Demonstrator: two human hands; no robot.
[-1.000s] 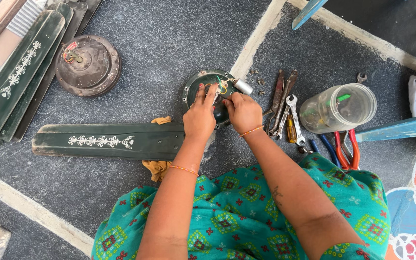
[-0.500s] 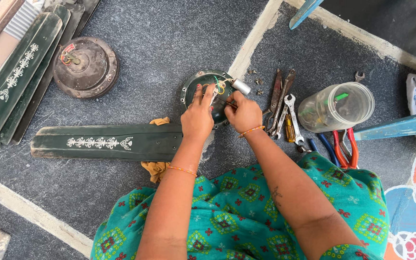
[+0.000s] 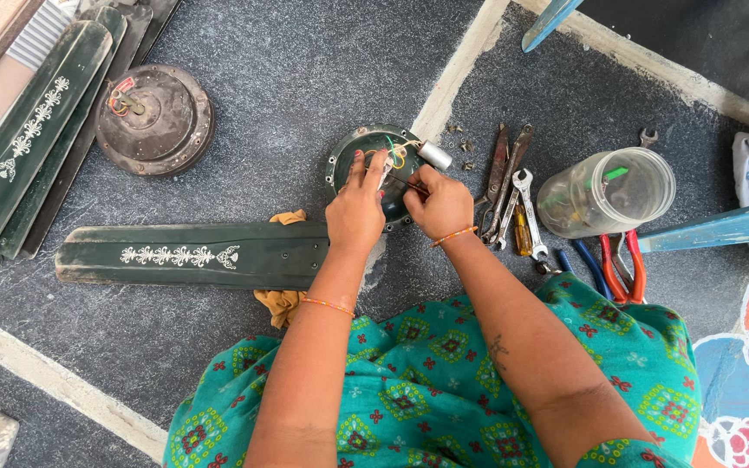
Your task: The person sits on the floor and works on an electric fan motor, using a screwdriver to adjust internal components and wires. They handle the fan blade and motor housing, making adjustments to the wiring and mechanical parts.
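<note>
The round dark-green fan motor housing (image 3: 374,165) lies flat on the grey floor, at the end of a dark-green fan blade (image 3: 192,256) with a pale floral motif. The left hand (image 3: 357,212) rests spread across the housing's top, fingers pressing it down; the right hand (image 3: 439,204) is closed narrowly around a thin tool or wire end (too small to tell which) beside the coloured wires (image 3: 396,156) and a small silver capacitor (image 3: 434,155). The housing looks like heavy, rigid metal, best held by its rim; the wires look thin, limp and easily pulled loose, so they likely want a gentle pinch. To the right lie wrenches (image 3: 513,195), red-handled pliers (image 3: 621,269) and a clear plastic jar (image 3: 607,192) on its side. A brown motor cover (image 3: 153,121) sits upper left.
</note>
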